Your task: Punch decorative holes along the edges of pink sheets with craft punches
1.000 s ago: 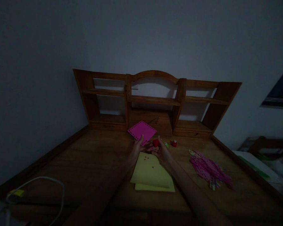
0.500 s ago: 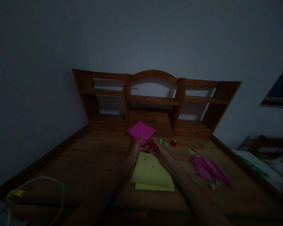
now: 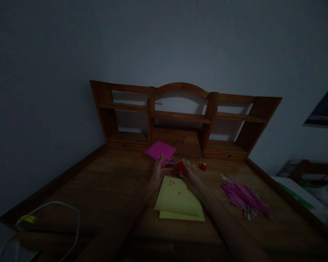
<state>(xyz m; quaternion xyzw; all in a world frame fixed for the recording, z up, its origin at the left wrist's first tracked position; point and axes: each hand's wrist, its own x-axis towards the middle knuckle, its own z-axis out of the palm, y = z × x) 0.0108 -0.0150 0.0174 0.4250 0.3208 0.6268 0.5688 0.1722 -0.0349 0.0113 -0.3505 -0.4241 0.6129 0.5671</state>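
Observation:
My left hand (image 3: 157, 174) pinches the near corner of a pink paper square (image 3: 160, 150), whose edges carry rows of small punched holes. In my right hand (image 3: 191, 177) is a red paper punch (image 3: 180, 167), held apart from the paper, to its right. Below both hands lie yellow paper sheets (image 3: 179, 202) with several tiny pink cut-outs on the top one. Just beyond my right hand stand green punches (image 3: 194, 166), partly hidden by it, and another red punch (image 3: 203, 166). Dim light blurs the fingertips.
A heap of pink and pale paper strips (image 3: 243, 196) lies on the right of the wooden desk (image 3: 120, 182). A shelf unit (image 3: 180, 115) stands along the back. At the front left are a white cable (image 3: 78, 218) and a yellow object (image 3: 30, 219).
My hands have moved apart. The red punch has come away from the pink paper, which has shifted slightly left. The whole view has shifted slightly.

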